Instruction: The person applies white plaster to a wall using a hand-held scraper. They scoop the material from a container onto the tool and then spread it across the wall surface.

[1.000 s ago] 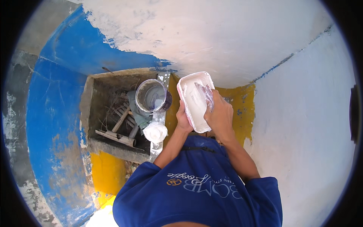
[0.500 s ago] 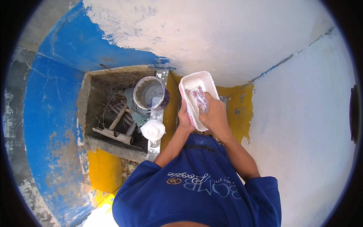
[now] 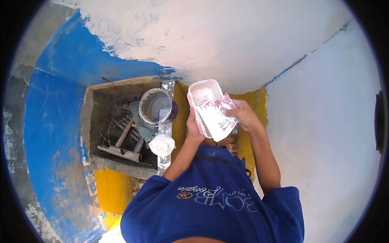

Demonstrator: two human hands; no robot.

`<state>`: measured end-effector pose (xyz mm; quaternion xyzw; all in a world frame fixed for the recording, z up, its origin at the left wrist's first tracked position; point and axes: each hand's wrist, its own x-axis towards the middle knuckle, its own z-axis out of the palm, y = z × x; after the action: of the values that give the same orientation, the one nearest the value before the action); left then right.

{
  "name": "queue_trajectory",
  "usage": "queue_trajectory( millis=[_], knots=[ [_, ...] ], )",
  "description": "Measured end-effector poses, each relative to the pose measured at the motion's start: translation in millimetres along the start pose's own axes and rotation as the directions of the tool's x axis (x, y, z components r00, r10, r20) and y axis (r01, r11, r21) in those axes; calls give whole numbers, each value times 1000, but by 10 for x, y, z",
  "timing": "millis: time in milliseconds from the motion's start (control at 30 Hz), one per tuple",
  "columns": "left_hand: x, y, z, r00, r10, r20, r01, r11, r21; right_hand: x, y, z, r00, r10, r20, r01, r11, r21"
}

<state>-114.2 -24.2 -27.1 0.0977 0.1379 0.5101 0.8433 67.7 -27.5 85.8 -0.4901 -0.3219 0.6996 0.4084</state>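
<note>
My left hand [image 3: 194, 126] grips the left side of a pinkish-white plastic tub [image 3: 191, 96] smeared with white paste [image 3: 204, 92]. Over the tub's near right part, my right hand [image 3: 244, 115] pinches the edge of a flat red putty spreader [image 3: 221, 121]. White paste coats most of the spreader's upturned face and leaves red showing along its edges. The spreader hides the near end of the tub's inside. Fingers of my left hand under the tub are out of sight.
To the left, a round bucket [image 3: 142, 106] with grey liquid and a white paste-covered bundle [image 3: 162, 146] stand on a paint-spattered ledge [image 3: 164, 162]. A concrete box [image 3: 91, 121] beside them holds bamboo pieces [image 3: 121, 154], twigs and a green cloth. Whitened walls [image 3: 316, 121] rise ahead and at right.
My right hand has drawn the spreader up from inside the tub toward the right and turned it, so its paste-covered face shows. The tub has shifted slightly left in the picture.
</note>
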Motion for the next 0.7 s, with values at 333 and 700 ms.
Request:
queue_trajectory(
  millis=[333, 700],
  knots=[
    [6, 6, -30, 996, -79, -30, 79, 997, -24, -380, -1851, -129, 678, -611, -409, 722, 660, 209],
    [109, -76, -67, 991, -134, 29, 136, 989, -55, 526, -3471, 218, -525, -827, 203, -213, -103, -972]
  ],
)
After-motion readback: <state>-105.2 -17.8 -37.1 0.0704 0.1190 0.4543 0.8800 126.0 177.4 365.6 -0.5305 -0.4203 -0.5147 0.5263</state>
